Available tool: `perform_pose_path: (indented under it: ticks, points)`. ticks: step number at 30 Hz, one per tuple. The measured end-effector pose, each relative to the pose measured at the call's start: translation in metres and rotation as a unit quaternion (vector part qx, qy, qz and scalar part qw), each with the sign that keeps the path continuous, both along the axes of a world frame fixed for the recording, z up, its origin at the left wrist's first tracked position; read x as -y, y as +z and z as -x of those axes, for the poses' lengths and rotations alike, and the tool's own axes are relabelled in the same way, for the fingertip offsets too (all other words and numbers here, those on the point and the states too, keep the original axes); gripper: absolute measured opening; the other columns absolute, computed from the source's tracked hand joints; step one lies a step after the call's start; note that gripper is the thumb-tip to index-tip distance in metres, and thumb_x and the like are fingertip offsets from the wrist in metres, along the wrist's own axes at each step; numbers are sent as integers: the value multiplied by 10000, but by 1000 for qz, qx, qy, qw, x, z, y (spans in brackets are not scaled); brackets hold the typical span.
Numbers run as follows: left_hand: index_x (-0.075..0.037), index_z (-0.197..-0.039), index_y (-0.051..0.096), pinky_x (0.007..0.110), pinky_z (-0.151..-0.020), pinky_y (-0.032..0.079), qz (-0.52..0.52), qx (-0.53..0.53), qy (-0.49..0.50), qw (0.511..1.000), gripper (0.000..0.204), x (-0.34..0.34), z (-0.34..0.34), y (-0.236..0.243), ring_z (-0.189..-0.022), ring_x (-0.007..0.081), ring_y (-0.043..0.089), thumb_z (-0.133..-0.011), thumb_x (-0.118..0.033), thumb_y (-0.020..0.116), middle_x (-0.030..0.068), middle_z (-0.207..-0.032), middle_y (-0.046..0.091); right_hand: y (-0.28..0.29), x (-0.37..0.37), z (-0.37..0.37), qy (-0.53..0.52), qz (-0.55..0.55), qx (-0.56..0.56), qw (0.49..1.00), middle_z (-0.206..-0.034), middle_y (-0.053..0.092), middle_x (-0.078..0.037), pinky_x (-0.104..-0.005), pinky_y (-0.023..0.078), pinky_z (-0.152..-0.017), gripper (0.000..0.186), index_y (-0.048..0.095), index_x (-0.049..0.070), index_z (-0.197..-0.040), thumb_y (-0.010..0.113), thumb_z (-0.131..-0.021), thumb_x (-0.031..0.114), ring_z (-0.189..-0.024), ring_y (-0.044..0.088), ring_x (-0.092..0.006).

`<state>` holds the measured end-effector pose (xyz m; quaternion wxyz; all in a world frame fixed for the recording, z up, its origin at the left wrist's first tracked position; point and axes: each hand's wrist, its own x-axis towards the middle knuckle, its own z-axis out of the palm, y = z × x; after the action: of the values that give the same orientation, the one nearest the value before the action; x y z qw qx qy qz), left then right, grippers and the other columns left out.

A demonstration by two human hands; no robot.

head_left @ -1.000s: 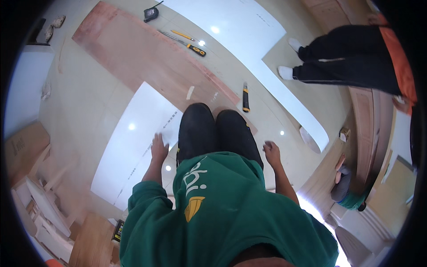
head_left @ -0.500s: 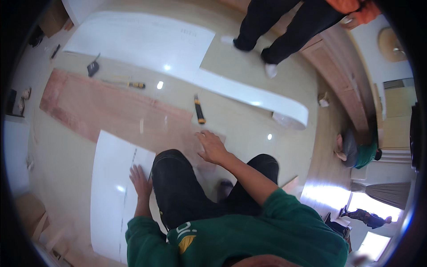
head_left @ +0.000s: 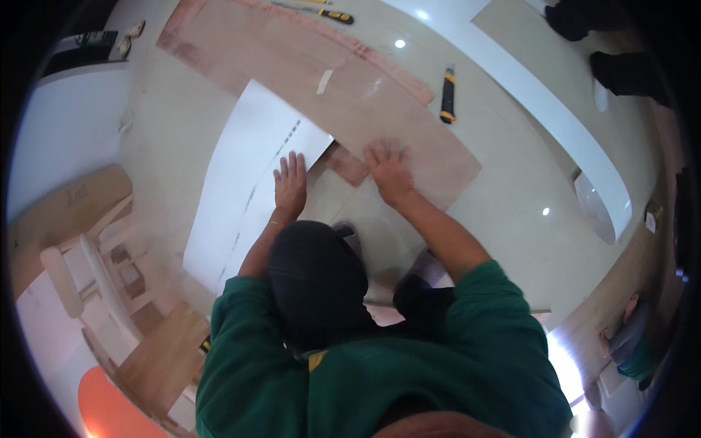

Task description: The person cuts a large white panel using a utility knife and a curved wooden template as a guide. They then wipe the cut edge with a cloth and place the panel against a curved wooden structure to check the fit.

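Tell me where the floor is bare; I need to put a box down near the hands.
Bare floor lies right of the brown sheet, between the knife and the long white strip. Another patch runs left of the white sheet. It is crowded where the left hand and right hand press flat.

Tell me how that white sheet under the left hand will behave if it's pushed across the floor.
The white sheet lies flat and looks thin, so it would probably flex or buckle rather than move as a stiff board. The glossy floor shows lamp reflections, so the sheet likely slides easily. The left hand lies flat on its edge, probably enough to pin it.
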<state>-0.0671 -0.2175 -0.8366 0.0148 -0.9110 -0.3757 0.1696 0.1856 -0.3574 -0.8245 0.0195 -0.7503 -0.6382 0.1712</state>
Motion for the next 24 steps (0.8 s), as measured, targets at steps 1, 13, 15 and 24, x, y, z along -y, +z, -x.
perform_pose_path:
  ticks: [1,13,15,24]
  points:
    - [-9,-1472,279,608,-1051,356,-7,19,-1,1000,577,-1,9,7,-1390,456,309,-922,-73,444,230,-1530,295,19,-6,-5,3,2,-19,1000,-1512,328,-170,-607,291,-1081,729,342,111,-1471,614,-796,68,-1348,352,-430]
    - [-61,-1346,488,426,-916,532,-32,153,149,976,569,-15,138,298,-1202,335,571,-810,127,448,192,-1324,563,120,8,-115,-119,-82,-208,967,-1381,483,-230,-400,337,-1119,537,465,20,-1369,500,-835,-28,-1291,454,-371]
    - [-77,-1305,535,413,-909,536,-29,147,196,969,474,-34,157,354,-1128,331,618,-864,85,473,174,-1251,617,126,22,-106,-121,9,-226,967,-1380,485,-229,-404,346,-1111,523,480,21,-1359,553,-842,22,-1289,456,-370]
    - [-61,-1192,615,402,-864,538,-63,224,175,957,365,-14,140,679,-1012,340,662,-873,69,494,177,-1148,666,327,173,-6,-214,101,-363,901,-1238,612,-228,-391,472,-969,690,531,-28,-1312,768,-753,299,-1106,619,-321]
